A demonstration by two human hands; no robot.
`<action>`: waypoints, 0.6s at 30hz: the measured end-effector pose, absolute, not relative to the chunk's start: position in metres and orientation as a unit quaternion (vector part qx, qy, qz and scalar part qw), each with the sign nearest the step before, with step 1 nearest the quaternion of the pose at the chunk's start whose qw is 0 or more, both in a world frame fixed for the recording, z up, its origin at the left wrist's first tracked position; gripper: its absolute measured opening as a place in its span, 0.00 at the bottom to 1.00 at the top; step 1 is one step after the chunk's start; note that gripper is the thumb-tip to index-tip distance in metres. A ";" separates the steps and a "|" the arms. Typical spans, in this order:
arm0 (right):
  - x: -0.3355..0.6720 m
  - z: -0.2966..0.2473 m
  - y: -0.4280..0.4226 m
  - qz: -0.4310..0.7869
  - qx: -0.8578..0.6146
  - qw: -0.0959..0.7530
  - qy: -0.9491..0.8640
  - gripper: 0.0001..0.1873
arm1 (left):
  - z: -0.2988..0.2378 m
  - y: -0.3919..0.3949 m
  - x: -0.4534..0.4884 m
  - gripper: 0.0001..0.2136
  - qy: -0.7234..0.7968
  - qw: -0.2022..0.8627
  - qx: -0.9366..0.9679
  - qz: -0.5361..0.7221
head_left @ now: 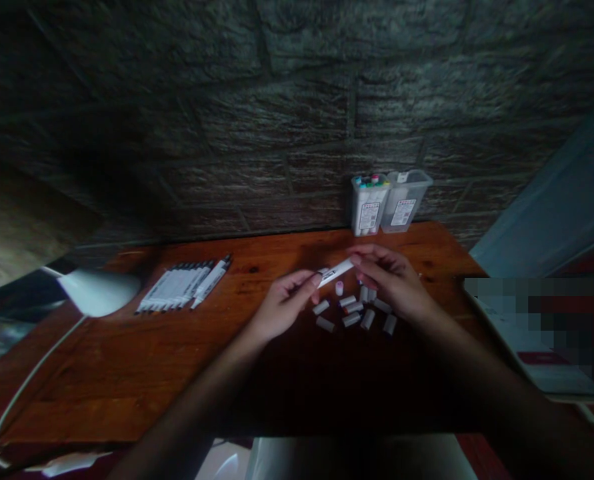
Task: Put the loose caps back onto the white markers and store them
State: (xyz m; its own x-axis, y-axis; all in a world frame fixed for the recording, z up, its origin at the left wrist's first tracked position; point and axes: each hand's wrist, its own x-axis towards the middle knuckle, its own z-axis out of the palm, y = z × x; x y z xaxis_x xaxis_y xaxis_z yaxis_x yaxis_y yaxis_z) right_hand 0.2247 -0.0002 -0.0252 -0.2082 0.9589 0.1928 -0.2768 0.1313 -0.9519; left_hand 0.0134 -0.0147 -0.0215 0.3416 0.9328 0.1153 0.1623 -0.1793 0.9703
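Note:
A white marker (335, 272) is held up between my two hands above the wooden table (177, 373). My left hand (287, 300) pinches its lower left end, and the fingers of my right hand (389, 277) close on its upper right end. Beneath them lie several loose marker caps (351, 319), pale and scattered, one of them standing upright (339, 288). My right hand partly hides the caps nearest to it. To the left, a row of white markers with dark ends (177, 287) lies side by side at a slant.
Against the brick wall (297, 120) stand a clear case filled with markers (370, 207) and another clear case (407, 203). A white lamp (99, 292) with its cord is at the left. A flat pale object (521, 333) lies along the right edge.

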 end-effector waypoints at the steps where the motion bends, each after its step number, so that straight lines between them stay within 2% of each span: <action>1: 0.225 -0.025 0.001 0.586 -0.321 0.539 -0.514 0.10 | -0.022 -0.015 0.014 0.16 0.408 0.518 0.646 0.384; 4: 0.227 -0.025 0.004 0.607 -0.305 0.547 -0.489 0.09 | -0.023 -0.016 0.012 0.17 0.369 0.584 0.635 0.345; 9: 0.228 -0.020 0.003 0.635 -0.273 0.565 -0.450 0.09 | -0.017 -0.017 0.006 0.15 0.344 0.608 0.666 0.261; 18: 0.223 -0.016 -0.003 0.688 -0.211 0.525 -0.453 0.10 | -0.011 -0.031 0.011 0.12 0.304 0.674 0.637 0.219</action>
